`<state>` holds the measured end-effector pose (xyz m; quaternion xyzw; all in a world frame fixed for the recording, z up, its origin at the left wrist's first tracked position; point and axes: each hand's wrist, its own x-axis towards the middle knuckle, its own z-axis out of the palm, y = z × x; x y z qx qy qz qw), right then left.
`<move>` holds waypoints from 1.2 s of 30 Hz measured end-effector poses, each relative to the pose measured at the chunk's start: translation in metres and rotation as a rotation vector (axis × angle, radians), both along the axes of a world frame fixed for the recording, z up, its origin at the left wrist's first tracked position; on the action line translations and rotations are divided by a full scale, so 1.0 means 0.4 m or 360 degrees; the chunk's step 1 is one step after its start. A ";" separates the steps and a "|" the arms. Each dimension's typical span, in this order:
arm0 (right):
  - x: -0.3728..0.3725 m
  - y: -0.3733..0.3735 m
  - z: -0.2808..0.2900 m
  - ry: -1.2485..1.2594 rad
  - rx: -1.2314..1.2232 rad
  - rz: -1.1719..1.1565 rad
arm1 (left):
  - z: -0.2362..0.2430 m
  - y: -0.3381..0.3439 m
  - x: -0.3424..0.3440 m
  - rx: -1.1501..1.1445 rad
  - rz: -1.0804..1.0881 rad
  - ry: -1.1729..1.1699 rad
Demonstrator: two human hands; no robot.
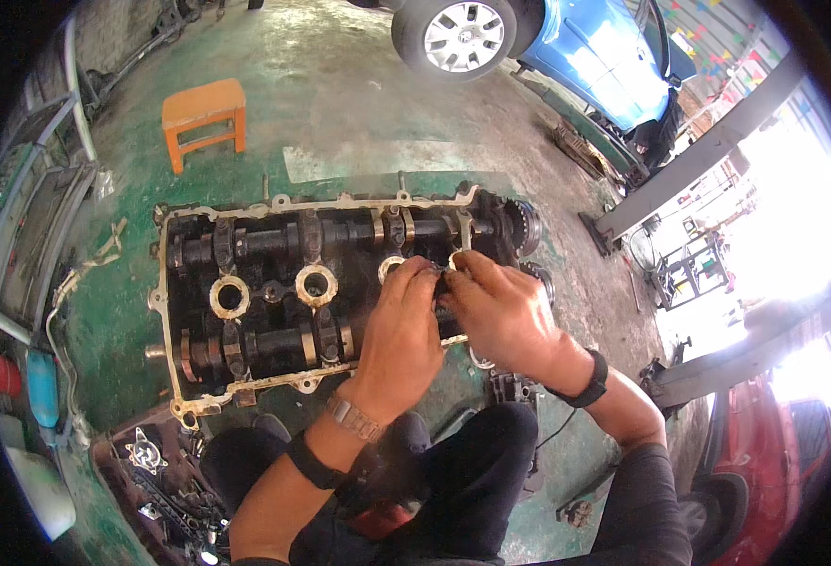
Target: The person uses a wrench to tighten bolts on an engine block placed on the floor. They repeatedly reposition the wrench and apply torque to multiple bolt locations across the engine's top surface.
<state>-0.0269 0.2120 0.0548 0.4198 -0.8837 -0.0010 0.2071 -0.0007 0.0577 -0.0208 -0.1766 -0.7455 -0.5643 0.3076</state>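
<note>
Both hands meet over the right end of the head.

Your left hand (404,325) and right hand (500,311) pinch 1 small dark part (441,281) between their fingertips, just above the cylinder head (245,311) on the floor (359,113). The head's long axis runs left to right before you; neither hand is nearer.

An orange stool (204,115) stands on the green floor (359,104) toward its far left. A blue car (593,49) with a silver wheel (454,36) sits at the far edge, a red car (781,453) at the near right.
</note>
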 end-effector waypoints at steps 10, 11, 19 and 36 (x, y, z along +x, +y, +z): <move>-0.020 -0.032 0.000 -0.0044 -0.0005 0.0146 | -0.003 0.003 0.001 0.0064 0.0096 0.0041; -0.024 -0.037 0.000 -0.0017 -0.0020 0.0172 | -0.004 0.001 0.000 0.0068 0.0098 0.0045; -0.034 -0.057 -0.001 0.0035 0.0034 0.0202 | -0.002 0.007 -0.005 0.0174 0.0123 0.0045; -0.016 -0.039 -0.028 0.0086 -0.0053 0.0158 | -0.008 0.007 -0.002 0.0095 0.0079 0.0032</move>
